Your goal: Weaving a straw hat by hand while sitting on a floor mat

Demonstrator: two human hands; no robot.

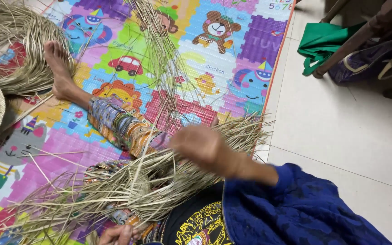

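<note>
Straw weaving on a bright children's play mat

Right hand (200, 146), blurred, is closed around a bunch of dry straw strands (237, 131) above the half-woven straw piece (137, 186) lying across the person's lap. Left hand (119, 234) pinches the weave's lower edge at the bottom of the view. Loose strands fan over the play mat (232, 68) and the outstretched leg (114, 120). Woven straw heaps (10, 41) sit at the far left; a green cloth (323, 43) lies on the tiled floor (341, 131).
</note>
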